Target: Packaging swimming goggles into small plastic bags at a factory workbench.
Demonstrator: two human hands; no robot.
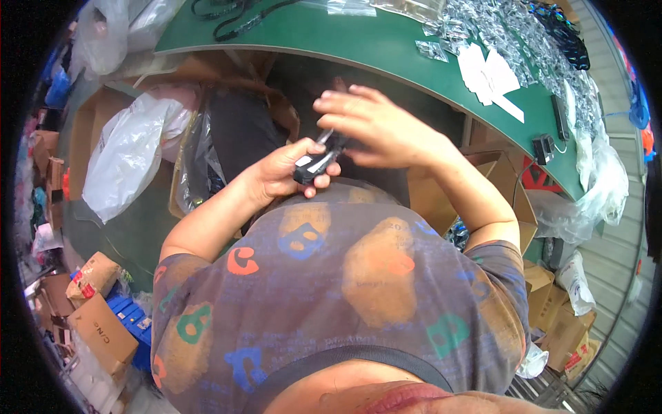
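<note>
One left hand [279, 172] and one right hand [396, 134] — two in all. One black handheld object [303, 174]. One green surface [386, 50]; on it, one small black box [543, 149], one long black bar [559, 117], several overlapping white slips [483, 74], their exact number unclear, and clear packets [507, 31] — dozens at least, too jumbled to count exactly. One patterned shirt [310, 276]. Several cardboard boxes [102, 331], many partly hidden, so no firm total.

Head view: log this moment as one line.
left hand: holds black object; right hand: fingers extended beside it, contact unclear; green table: ahead
</note>
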